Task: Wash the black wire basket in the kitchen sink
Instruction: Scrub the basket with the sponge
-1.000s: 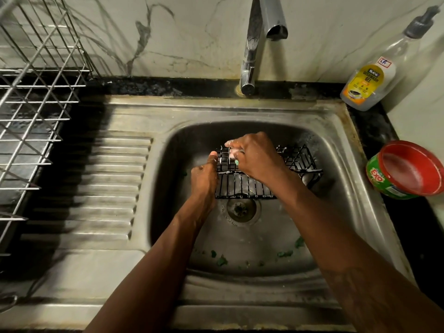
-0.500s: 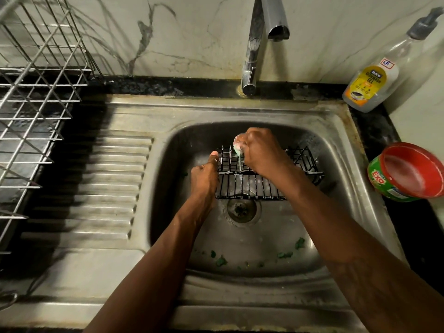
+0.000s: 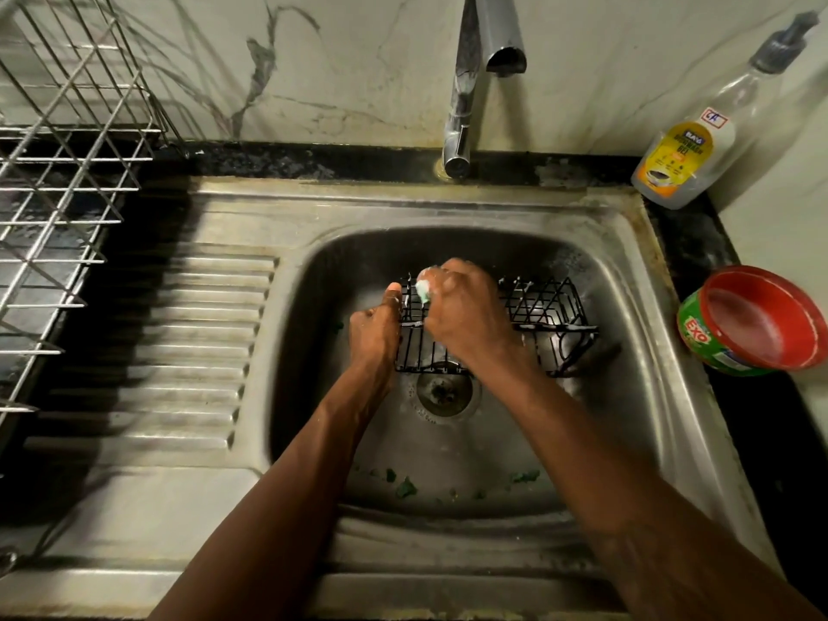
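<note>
Basket (image 3: 537, 316) under scrubbing in the sink (image 3: 448, 203)
Left hand (image 3: 374, 327) curls round its end, right hand (image 3: 466, 307) clenches a soapy scrubber (image 3: 423, 289); slick with suds, it could slip free.

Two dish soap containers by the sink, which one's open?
The green Exo tub, lidless; the clear gel bottle behind it has its pump cap on.

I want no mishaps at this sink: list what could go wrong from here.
The left hand holds only the left end of the black wire basket; soapy wire may slip and the basket skid.
The right hand grips a soapy scrubber against the wires; it might snag.
Green scraps lie in the sink and could clog the drain.
</note>
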`<state>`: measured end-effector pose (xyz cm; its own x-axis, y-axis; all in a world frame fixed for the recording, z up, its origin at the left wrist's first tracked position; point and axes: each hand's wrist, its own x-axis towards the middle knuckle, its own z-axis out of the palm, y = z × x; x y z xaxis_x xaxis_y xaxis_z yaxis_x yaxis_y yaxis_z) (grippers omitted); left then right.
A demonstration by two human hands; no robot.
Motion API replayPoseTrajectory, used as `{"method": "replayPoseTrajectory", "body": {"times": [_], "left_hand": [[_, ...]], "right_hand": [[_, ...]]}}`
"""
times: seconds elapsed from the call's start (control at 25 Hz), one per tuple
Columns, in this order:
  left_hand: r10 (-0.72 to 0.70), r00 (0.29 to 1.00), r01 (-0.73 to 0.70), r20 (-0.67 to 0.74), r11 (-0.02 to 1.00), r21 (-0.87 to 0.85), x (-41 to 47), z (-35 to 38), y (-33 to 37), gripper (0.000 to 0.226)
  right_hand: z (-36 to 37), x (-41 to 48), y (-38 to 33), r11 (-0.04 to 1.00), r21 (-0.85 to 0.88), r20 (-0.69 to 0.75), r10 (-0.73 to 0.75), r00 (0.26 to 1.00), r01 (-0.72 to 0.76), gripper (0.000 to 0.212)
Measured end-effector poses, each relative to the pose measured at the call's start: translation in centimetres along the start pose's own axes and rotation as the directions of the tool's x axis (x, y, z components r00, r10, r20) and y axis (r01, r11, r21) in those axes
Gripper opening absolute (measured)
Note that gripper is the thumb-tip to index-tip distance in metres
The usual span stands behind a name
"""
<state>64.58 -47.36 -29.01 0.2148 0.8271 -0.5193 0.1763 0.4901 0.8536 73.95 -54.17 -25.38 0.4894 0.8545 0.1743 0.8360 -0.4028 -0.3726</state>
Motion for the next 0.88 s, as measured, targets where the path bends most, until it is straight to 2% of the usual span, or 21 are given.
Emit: {"method": "replayPoseTrajectory", "body": {"times": [0.12,0.2,0.24,0.32,0.44,0.52,0.64,0.76,0.8,0.88], "left_hand": [[0.0,1.0,0.0,0.008,1.0,0.017,0.3,0.0,-0.4,0.034],[0.024,1.0,-0.024,0.013,0.999,0.032,0.4,-0.1,-0.6,0.024],[0.022,1.0,-0.022,0.012,0.999,0.035,0.5,0.0,-0.5,0.023],[0.008,1.0,-0.008,0.011,1.0,0.029,1.0,-0.1,-0.5,0.036],[-0.011,0.999,0.011,-0.032,1.0,0.0,1.2,-0.2,-0.5,0.046],[-0.019,0.999,0.02,-0.047,1.0,0.011,1.4,-0.2,-0.8,0.057],[0.003,0.997,-0.002,-0.08,1.0,0.012,1.2,0.1,-1.2,0.049],[0.004,0.996,-0.005,-0.088,1.0,-0.013,1.1,0.3,-1.3,0.044],[0.015,0.996,-0.016,-0.09,1.0,-0.016,1.1,0.3,-1.3,0.042],[0.026,0.996,-0.027,-0.088,1.0,-0.011,1.1,0.4,-1.3,0.041]], "right_hand": [[1.2,-0.5,-2.3,0.996,0.092,-0.025,0.003,1.0,-0.001,0.021],[1.3,0.6,-2.2,0.988,0.071,0.037,-0.141,0.989,0.138,0.024],[0.9,1.2,-1.3,0.985,0.056,0.067,-0.168,0.984,0.164,0.027],[-0.4,1.6,1.5,0.995,-0.001,0.073,-0.099,0.992,0.1,0.033],[-1.9,-0.8,5.2,0.997,-0.07,-0.038,0.024,0.999,-0.026,0.03],[-1.6,-4.0,5.0,0.995,-0.062,-0.099,0.069,0.993,-0.075,0.029],[0.3,-6.2,1.7,0.994,-0.006,-0.206,0.103,0.973,-0.106,0.029],[1.4,-5.8,-1.0,0.997,-0.005,-0.204,0.074,0.976,-0.077,0.029],[0.9,-6.0,-0.5,0.994,0.027,-0.199,0.107,0.974,-0.104,0.029],[-1.0,-7.1,2.9,0.957,0.102,-0.222,0.288,0.931,-0.272,0.029]]}}
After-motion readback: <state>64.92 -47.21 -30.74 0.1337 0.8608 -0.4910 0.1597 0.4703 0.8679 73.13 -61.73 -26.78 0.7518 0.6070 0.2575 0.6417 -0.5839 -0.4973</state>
